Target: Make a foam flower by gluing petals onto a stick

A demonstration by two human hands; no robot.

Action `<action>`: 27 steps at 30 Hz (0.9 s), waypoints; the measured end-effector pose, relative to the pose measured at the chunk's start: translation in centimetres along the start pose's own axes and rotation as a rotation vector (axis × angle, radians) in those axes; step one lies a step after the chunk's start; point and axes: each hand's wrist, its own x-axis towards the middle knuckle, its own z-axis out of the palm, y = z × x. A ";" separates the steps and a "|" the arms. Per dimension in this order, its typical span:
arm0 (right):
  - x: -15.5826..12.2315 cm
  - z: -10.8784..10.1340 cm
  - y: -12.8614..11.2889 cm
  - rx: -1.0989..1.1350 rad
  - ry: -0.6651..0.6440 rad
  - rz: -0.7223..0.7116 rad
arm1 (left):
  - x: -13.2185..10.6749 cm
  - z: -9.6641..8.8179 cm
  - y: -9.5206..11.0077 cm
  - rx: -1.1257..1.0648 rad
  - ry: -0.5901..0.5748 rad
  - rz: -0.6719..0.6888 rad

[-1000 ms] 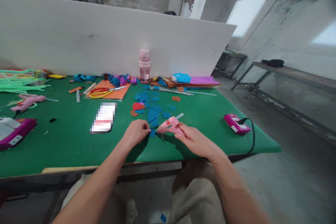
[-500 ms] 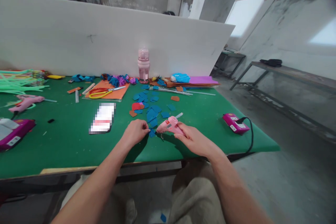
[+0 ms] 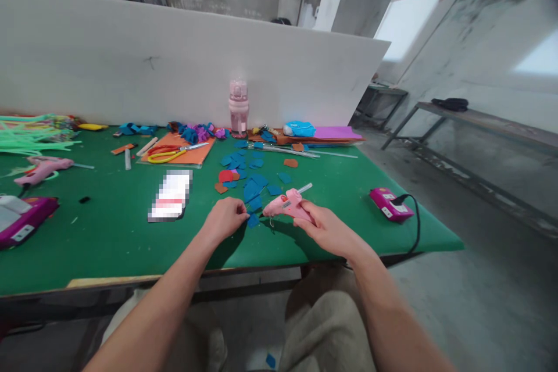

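Observation:
My right hand (image 3: 325,226) is wrapped round the handle of a pink hot glue gun (image 3: 285,204), a clear glue stick jutting from its back. The gun's nozzle points left, just right of a small blue felt piece (image 3: 253,221). My left hand (image 3: 226,218) is closed in a pinch at the left edge of that piece, its fingertips low over the table. More blue felt pieces (image 3: 254,188) lie loose just beyond my hands, and a thin wire-like line shows among them. Red felt circle (image 3: 225,176) and brown scraps (image 3: 221,188) lie near these.
Scissors (image 3: 168,154) rest on orange sheets (image 3: 198,154). A pink bottle (image 3: 239,107) stands against the white board (image 3: 183,58). A second glue gun (image 3: 46,170) lies left. Magenta power strips (image 3: 391,204) sit at both sides, the right one with a black cord (image 3: 419,226).
The glue gun and my right hand have shifted slightly right, so the nozzle is farther from the small blue piece. My left hand has stayed in place.

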 end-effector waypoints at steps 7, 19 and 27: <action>0.1 0.5 0.0 0.013 -0.040 0.007 | 0.0 0.0 0.1 0.003 -0.003 -0.004; 0.3 1.1 -0.5 -0.051 -0.061 -0.029 | -0.1 -0.2 0.2 -0.007 -0.005 0.002; 0.3 1.4 -0.6 -0.050 -0.061 -0.026 | -0.1 -0.1 0.2 0.019 -0.009 0.006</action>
